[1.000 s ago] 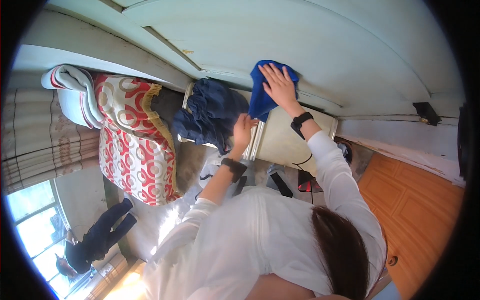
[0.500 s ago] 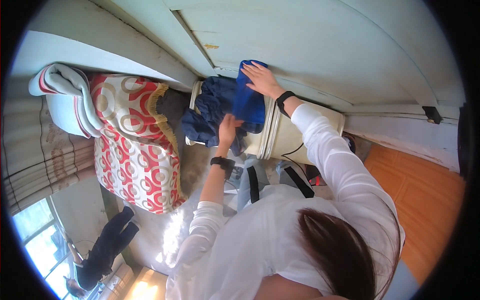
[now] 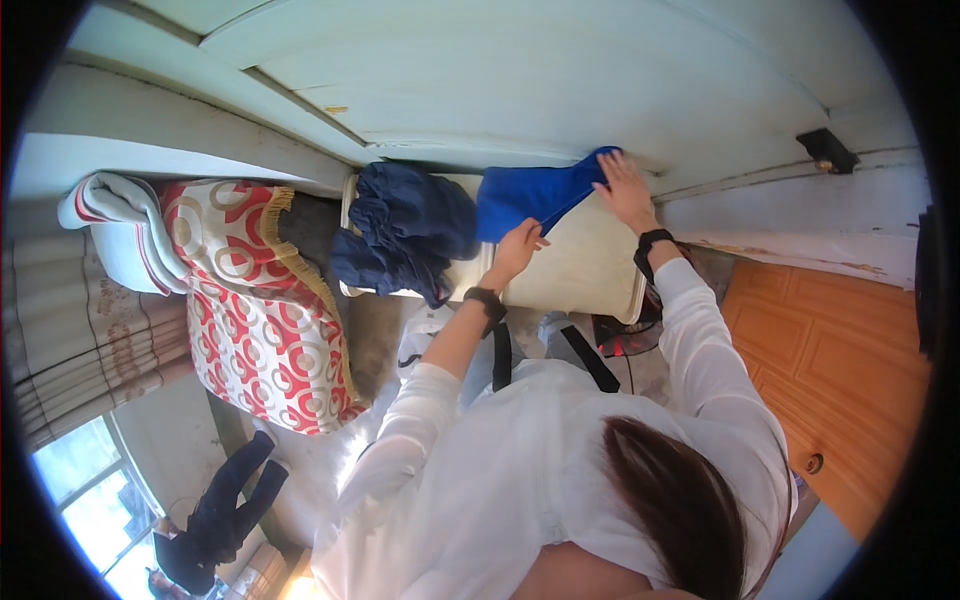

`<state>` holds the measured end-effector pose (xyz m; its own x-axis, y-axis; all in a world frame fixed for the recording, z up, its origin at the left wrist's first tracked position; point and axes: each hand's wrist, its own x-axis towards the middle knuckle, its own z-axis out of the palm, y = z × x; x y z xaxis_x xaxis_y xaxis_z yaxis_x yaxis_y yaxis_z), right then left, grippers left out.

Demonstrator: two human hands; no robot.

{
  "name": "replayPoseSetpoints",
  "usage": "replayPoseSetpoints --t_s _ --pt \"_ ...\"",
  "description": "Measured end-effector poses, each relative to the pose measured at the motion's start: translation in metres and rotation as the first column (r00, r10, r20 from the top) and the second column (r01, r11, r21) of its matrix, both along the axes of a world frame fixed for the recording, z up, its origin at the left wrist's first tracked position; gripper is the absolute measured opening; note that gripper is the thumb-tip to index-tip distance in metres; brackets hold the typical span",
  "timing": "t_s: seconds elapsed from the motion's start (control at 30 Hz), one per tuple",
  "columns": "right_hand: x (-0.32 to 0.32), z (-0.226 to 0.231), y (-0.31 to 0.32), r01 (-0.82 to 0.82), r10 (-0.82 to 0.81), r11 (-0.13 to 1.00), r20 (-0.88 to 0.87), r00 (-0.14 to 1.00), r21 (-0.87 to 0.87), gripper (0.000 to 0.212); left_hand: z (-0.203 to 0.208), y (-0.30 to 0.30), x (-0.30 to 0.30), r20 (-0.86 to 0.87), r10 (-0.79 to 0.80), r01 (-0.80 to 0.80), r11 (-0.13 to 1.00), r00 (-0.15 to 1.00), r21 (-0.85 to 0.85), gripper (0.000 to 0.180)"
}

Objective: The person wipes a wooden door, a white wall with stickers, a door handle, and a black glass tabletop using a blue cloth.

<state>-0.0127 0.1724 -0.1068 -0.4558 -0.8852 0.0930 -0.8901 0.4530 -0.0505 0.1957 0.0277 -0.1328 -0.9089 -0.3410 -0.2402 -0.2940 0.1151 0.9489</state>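
Note:
A bright blue cloth (image 3: 525,198) lies spread on the cream-coloured top of a low chest (image 3: 575,275), its right end narrowing to a corner by the wall. My left hand (image 3: 515,252) is closed at the cloth's near edge, fingers pinching it. At the far right corner, my right hand (image 3: 628,192) rests with fingers stretched out over the cloth. Directly left of the blue cloth sits a crumpled pile of dark navy clothing (image 3: 405,220), part of it hanging over the chest's near edge. Neither hand touches that pile.
A pale panelled wall (image 3: 480,90) rises behind the chest. To the left stands a piece covered in red-and-white patterned fabric (image 3: 265,330), with a folded white blanket (image 3: 130,230) on it. An orange wooden door (image 3: 820,370) is at right. Another person (image 3: 225,510) stands near the window.
The blue cloth has moved right, off the navy pile, and is spread over the chest top. Both my hands have shifted right with it. The chest's lid seam is out of sight.

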Motion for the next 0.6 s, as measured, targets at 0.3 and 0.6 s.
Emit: replayPoseSetpoints --t_s 0.3,0.6 --pt "0.050 -0.062 0.189 0.225 -0.362 0.919 0.467 0.807 0.324 0.067 -0.029 0.103 0.004 0.229 -0.102 0.148 0.970 0.968 -0.195 0.017" --pt "0.146 -0.078 0.173 -0.019 -0.188 0.973 0.838 0.512 0.230 0.082 -0.006 0.152 0.027 0.254 -0.379 0.310 0.911 0.890 0.273 0.020"
